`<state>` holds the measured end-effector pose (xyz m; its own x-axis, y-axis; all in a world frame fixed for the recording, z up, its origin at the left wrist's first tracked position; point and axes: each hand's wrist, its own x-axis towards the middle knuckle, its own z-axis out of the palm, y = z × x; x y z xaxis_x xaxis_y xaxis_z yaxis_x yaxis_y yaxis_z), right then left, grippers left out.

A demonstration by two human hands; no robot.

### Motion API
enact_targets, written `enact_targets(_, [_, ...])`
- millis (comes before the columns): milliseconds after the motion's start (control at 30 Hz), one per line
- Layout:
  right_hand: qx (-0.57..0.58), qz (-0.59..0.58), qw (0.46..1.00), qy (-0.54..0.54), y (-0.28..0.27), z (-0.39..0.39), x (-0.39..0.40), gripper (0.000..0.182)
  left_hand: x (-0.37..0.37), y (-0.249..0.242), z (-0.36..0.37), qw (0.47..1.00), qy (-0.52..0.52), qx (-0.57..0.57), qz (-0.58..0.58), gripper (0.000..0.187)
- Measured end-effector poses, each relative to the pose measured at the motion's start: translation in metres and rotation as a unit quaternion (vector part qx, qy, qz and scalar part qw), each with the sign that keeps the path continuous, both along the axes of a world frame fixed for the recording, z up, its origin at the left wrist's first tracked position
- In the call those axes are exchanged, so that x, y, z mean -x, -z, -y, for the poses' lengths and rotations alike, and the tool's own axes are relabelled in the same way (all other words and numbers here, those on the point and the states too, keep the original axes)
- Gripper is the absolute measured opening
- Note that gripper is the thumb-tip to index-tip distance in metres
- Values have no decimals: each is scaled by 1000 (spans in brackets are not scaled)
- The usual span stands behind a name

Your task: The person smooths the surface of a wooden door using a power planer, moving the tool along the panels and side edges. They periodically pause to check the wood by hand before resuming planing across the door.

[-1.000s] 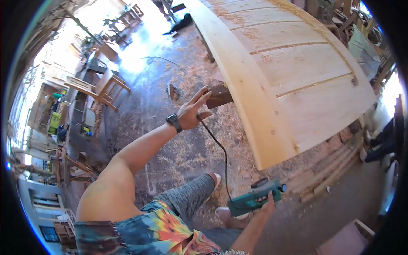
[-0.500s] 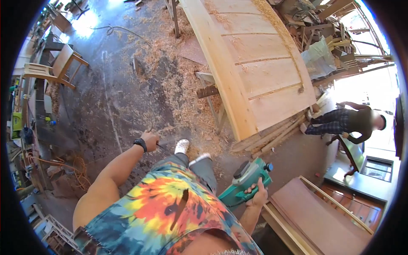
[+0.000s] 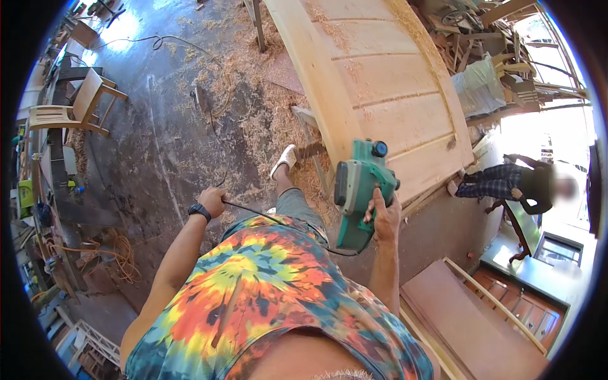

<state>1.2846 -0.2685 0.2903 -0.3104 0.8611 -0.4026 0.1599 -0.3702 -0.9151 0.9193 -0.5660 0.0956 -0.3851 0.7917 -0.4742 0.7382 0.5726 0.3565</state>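
Note:
My right hand [image 3: 384, 216] is wrapped round the handle of a green electric planer [image 3: 360, 190], held up in front of the near end of a large panelled wooden door [image 3: 399, 120]. The planer's black power cord [image 3: 263, 213] runs across my body to my left hand [image 3: 213, 201], whose fingers are closed on it. A dark watch [image 3: 200, 211] is on that wrist. From the left hand the cord carries on toward the floor. The planer hides part of the door's near corner.
Wood shavings [image 3: 266, 82] cover the floor round the door's trestle [image 3: 307, 133]. A wooden chair [image 3: 88, 104] stands at left, a scrap wood pile [image 3: 487, 44] at upper right. Another person [image 3: 506, 180] stands at right, near a brown board [image 3: 462, 310] in front.
My right hand has raised the planer from beside my body up to the door's near end. The left hand has shifted slightly left, the cord now stretched across me. One foot has stepped forward.

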Motion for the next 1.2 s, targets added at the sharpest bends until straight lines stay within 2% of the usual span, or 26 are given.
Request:
enact_targets(100, [23,-21,998,-62,31,-53,39,34,25,-9,-20,997,-35,62,11,9])
enact_targets(233, [-11,46,985,-165,39,-118,94,37,52,-35,-48,991,-71,108,37,14])
enact_targets(300, [32,20,985,-166,53,-144,110,39,67,-41,-66,991,-56,112,41,15])
enact_targets(367, [-56,62,974,-210,73,-164,123,41,77,-49,-81,990,-69,122,24,17])
enact_targets(500, [-49,87,967,-234,79,-203,151,41,91,-61,-119,981,-99,159,45,22])
enact_targets(567, [-36,53,971,-231,79,-216,164,40,96,-64,-137,975,-76,205,43,23])
enact_targets(767, [-31,81,960,-266,72,-248,197,39,116,-62,-176,973,-80,206,62,31])
enact_targets(1100, [-20,67,961,-266,65,-285,272,40,172,-37,-220,962,-68,246,94,32])
enact_targets(1200, [-28,96,955,-280,68,-303,309,42,194,-24,-237,943,-38,311,114,33])
